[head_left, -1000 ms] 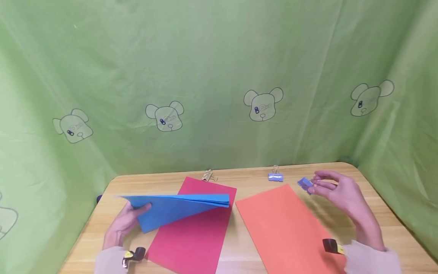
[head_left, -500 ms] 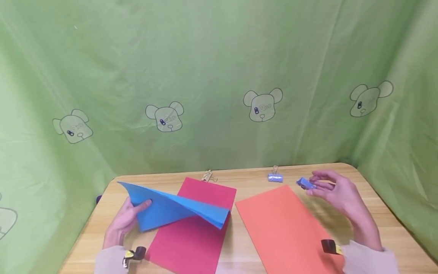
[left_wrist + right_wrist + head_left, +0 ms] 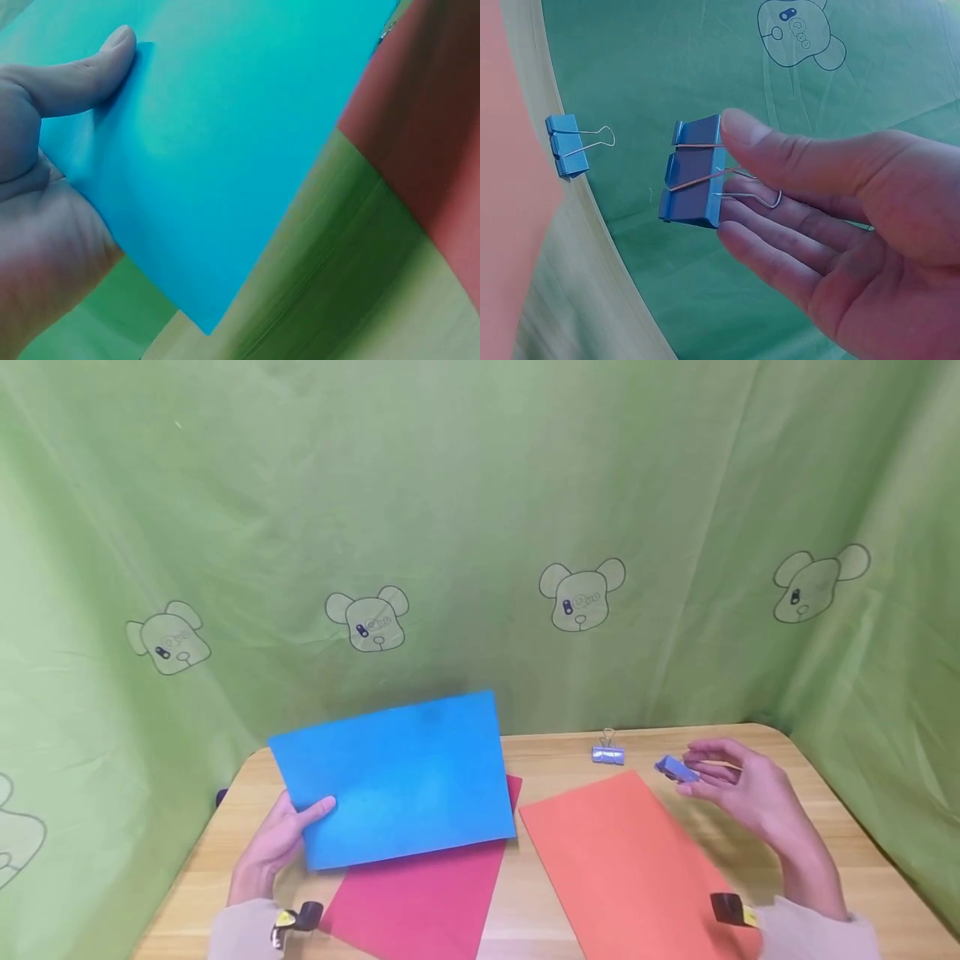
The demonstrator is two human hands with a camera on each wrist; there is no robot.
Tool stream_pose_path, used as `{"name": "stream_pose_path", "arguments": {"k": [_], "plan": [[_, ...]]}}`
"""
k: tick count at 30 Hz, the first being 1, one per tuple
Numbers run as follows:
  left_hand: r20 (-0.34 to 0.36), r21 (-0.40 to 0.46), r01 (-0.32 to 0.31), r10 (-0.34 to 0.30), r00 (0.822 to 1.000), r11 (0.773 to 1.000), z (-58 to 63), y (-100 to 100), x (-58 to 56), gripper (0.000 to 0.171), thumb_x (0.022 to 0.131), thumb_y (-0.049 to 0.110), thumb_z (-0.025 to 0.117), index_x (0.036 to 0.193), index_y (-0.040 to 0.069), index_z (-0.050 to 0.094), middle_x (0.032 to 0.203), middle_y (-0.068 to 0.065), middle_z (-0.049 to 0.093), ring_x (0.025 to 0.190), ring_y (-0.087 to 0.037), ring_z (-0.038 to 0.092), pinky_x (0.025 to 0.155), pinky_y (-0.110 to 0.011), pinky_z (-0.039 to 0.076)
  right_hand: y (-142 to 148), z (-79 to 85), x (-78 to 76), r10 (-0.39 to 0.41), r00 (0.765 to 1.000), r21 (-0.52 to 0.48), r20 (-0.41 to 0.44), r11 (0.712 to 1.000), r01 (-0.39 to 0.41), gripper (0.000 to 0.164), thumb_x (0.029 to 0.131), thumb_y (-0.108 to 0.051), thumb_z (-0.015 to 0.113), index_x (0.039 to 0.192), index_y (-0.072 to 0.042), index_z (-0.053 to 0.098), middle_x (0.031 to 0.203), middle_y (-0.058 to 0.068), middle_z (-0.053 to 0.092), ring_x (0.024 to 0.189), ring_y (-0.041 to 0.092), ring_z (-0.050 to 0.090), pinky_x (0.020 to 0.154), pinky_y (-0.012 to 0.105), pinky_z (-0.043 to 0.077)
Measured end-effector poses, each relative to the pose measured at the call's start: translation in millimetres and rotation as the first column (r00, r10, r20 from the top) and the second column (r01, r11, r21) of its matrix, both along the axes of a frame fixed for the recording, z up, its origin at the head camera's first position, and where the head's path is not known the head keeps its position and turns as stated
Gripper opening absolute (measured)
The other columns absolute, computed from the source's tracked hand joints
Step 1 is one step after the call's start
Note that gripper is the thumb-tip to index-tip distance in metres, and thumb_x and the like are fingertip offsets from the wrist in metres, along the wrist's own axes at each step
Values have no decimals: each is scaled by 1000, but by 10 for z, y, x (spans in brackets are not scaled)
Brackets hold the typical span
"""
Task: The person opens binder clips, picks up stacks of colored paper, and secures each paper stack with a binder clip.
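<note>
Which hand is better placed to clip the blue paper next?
The right hand, most likely: it pinches a blue binder clip, while the left hand is occupied gripping the blue paper by its left edge.

The blue sheet [image 3: 405,777] is plain, like the crimson sheet [image 3: 429,902] and the orange sheet [image 3: 633,864]. The held clip [image 3: 677,769] and the other clip [image 3: 607,755] are violet-blue with silvery handles [image 3: 592,133]. The table [image 3: 547,752] has pale-brown grain; the green curtain [image 3: 465,485] carries dark-outlined bear heads [image 3: 371,610].

Green cloth [image 3: 465,485] printed with bear heads [image 3: 377,624] is hanging far, left and right around a wood-grained surface [image 3: 555,756]; brighter light is seemingly falling on the left.
</note>
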State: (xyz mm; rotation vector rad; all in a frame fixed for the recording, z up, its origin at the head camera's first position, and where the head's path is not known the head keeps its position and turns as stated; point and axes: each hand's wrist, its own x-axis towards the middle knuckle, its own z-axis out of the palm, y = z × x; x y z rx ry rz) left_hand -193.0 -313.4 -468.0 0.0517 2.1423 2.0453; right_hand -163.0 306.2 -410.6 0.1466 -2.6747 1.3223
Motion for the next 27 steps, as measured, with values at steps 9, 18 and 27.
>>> {"name": "stream_pose_path", "arguments": {"k": [9, 18, 27], "plan": [[19, 4, -35, 35, 999, 999, -2, 37, -2, 64, 98, 14, 68, 149, 3, 31, 142, -5, 49, 132, -14, 45, 124, -54, 12, -1, -18, 25, 31, 999, -12, 14, 999, -31, 64, 82, -14, 87, 135, 4, 56, 132, 29, 62, 101, -11, 61, 78, 18, 57], [30, 62, -8, 6, 1000, 998, -31, 97, -29, 74, 98, 11, 66, 156, 3, 21, 157, -15, 32, 147, -33, 25, 124, -55, 8, -1, -12, 15, 28, 1000, 78, -9, 997, -27, 63, 80, -20, 88, 132, 3, 61, 129, 25, 66, 109, 16, 70, 81, 12, 53], [64, 120, -3, -5, 998, 993, -23, 162, -29, 73, 99, 8, 65, 156, 5, 21, 158, -14, 33, 145, -27, 31, 124, -50, 15, -31, -10, 16, 55, 998, -9, 9, 998, -55, 60, 86, -19, 84, 134, 5, 57, 128, 27, 65, 101, -2, 67, 80, 15, 55]]}}
